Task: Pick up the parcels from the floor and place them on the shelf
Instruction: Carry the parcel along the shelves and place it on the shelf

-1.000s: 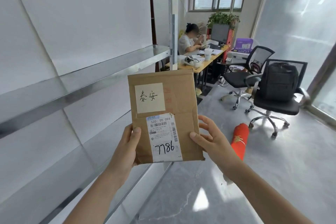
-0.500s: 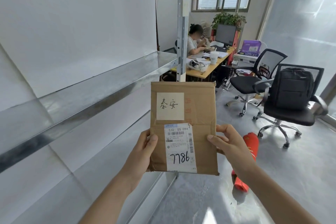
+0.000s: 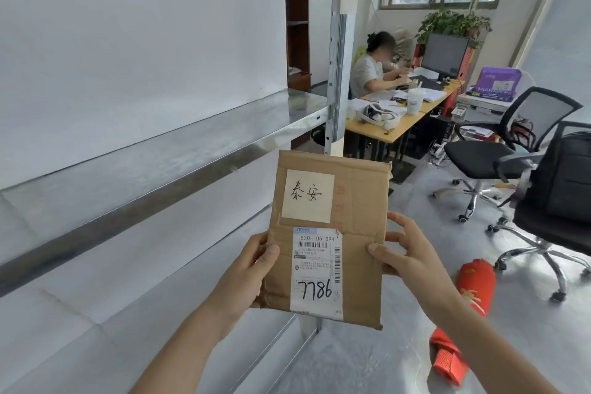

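I hold a flat brown cardboard parcel (image 3: pixel 358 201) upright in front of me, with a cream note and a white shipping label marked 7786 on its face. My left hand (image 3: pixel 252 269) grips its lower left edge, thumb on the front. My right hand (image 3: pixel 406 253) grips its right edge. The metal shelf (image 3: pixel 179 157) runs along the left, its bare middle board level with the parcel's top. A lower board (image 3: pixel 134 323) lies beneath it.
A red cloth roll (image 3: pixel 467 304) lies on the grey floor at my right. Two black office chairs (image 3: pixel 499 150) stand beyond, one with a backpack (image 3: pixel 569 176). A person sits at a desk (image 3: pixel 390 128) behind the shelf post (image 3: pixel 339 51).
The view has swung to the right and closer to the shelf post. The parcel has stayed upright in both hands and now sits lower in the view.
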The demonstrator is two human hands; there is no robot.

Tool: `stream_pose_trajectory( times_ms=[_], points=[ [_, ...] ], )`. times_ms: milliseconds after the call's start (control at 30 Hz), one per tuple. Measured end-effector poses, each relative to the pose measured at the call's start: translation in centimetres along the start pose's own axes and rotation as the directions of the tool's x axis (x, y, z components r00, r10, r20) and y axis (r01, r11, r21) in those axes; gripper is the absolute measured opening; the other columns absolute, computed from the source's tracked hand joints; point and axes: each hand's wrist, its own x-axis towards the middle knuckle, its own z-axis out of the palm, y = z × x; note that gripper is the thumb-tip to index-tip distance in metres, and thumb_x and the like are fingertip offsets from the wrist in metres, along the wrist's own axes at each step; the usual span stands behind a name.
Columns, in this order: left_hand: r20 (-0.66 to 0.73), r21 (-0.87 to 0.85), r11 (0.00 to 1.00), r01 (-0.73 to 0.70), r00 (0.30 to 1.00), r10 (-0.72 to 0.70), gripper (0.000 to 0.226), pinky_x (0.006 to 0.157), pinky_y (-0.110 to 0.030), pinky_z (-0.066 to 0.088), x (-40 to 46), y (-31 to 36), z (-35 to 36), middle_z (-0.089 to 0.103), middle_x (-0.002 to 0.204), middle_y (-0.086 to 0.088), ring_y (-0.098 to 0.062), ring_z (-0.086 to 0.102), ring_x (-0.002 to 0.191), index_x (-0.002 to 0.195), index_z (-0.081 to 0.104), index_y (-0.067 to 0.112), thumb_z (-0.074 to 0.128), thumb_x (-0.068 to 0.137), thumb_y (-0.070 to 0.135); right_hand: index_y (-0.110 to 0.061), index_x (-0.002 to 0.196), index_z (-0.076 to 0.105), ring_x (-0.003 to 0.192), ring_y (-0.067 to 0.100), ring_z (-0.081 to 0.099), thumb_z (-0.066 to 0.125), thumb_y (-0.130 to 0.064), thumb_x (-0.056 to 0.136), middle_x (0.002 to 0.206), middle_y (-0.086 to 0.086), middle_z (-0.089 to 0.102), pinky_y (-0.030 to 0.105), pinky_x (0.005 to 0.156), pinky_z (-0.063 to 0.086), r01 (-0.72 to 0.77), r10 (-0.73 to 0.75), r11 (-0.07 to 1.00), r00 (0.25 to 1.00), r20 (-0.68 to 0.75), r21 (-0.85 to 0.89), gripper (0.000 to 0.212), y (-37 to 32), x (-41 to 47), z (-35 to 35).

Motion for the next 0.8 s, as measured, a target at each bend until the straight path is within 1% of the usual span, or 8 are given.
stream_pose_trajectory(
  times_ms=[100,233,367,467,533,633,733,800],
  points=[
    [-0.041,-0.038,0.998,0.04,0.998,-0.042,0.026,0.093,-0.059,0.062,3.0,0.5,2.0,0.077,0.122,0.018,-0.009,0.075,0.109,0.129,0.061,0.044,0.052,0.104,0.047,-0.038,0.143,0.047,0.095,0.011,0.077,0.076,-0.021,0.092,0.116,0.006,0.072,0.048,0.086,0.065,0.015,-0.014,0.999,0.999,0.047,-0.034,0.062,0.3,4.2,-1.9],
    [-0.076,-0.067,0.995,0.079,0.994,-0.084,0.027,0.094,-0.062,0.061,6.3,1.1,4.3,0.076,0.126,0.016,-0.015,0.069,0.121,0.128,0.062,0.042,0.053,0.103,0.046,-0.04,0.154,0.033,0.097,0.022,0.077,0.077,-0.021,0.091,0.113,0.01,0.07,0.045,0.081,0.066,-0.016,0.023,0.998,0.991,0.132,-0.058,0.079,0.7,9.3,-4.4],
    [-0.096,-0.087,0.989,0.119,0.987,-0.127,0.026,0.092,-0.06,0.062,8.5,1.2,5.9,0.076,0.126,0.016,-0.015,0.068,0.122,0.126,0.064,0.042,0.053,0.103,0.044,-0.06,0.157,-0.001,0.085,0.028,0.081,0.077,-0.021,0.091,0.112,0.022,0.069,0.042,0.072,0.067,-0.098,0.097,0.995,0.965,0.242,-0.008,0.109,0.8,13.0,-6.2],
    [-0.12,-0.105,0.982,0.156,0.978,-0.168,0.026,0.09,-0.054,0.064,9.6,1.2,6.4,0.076,0.126,0.015,-0.016,0.072,0.118,0.127,0.064,0.043,0.051,0.105,0.042,-0.068,0.148,-0.02,0.081,0.032,0.082,0.075,-0.024,0.093,0.108,0.023,0.074,0.044,0.067,0.066,-0.161,0.157,0.987,0.938,0.31,-0.014,0.118,0.7,15.2,-6.7],
    [-0.131,-0.1,0.977,0.19,0.971,-0.202,0.027,0.088,-0.051,0.065,9.9,1.1,6.4,0.077,0.125,0.016,-0.017,0.074,0.115,0.127,0.065,0.046,0.052,0.104,0.043,-0.072,0.146,-0.017,0.081,0.034,0.082,0.074,-0.031,0.092,0.109,0.018,0.077,0.049,0.071,0.067,-0.2,0.201,0.979,0.912,0.357,-0.04,0.113,0.8,16.3,-6.7],
    [-0.127,-0.082,0.966,0.244,0.959,-0.253,0.027,0.076,-0.039,0.064,10.5,0.9,6.0,0.078,0.122,0.016,-0.017,0.074,0.115,0.126,0.065,0.05,0.052,0.104,0.044,-0.074,0.148,-0.005,0.083,0.038,0.081,0.074,-0.041,0.088,0.114,0.015,0.077,0.053,0.078,0.066,-0.235,0.247,0.969,0.872,0.423,-0.08,0.104,1.0,17.5,-6.3],
    [-0.122,-0.032,0.962,0.271,0.954,-0.273,0.026,0.069,-0.031,0.061,11.2,0.3,5.0,0.079,0.12,0.017,-0.019,0.073,0.114,0.124,0.065,0.053,0.052,0.104,0.043,-0.064,0.154,0.002,0.081,0.038,0.081,0.073,-0.038,0.09,0.118,0.017,0.072,0.054,0.081,0.065,-0.245,0.265,0.964,0.868,0.419,-0.1,0.099,1.9,18.5,-5.6],
    [-0.108,-0.016,0.962,0.274,0.956,-0.274,0.026,0.068,-0.03,0.062,11.5,-0.1,4.2,0.08,0.118,0.016,-0.019,0.075,0.111,0.125,0.065,0.052,0.053,0.104,0.041,-0.059,0.155,0.01,0.081,0.038,0.081,0.072,-0.036,0.092,0.117,0.016,0.072,0.055,0.08,0.066,-0.251,0.272,0.962,0.873,0.405,-0.106,0.091,2.5,18.8,-5.0]
  ],
)
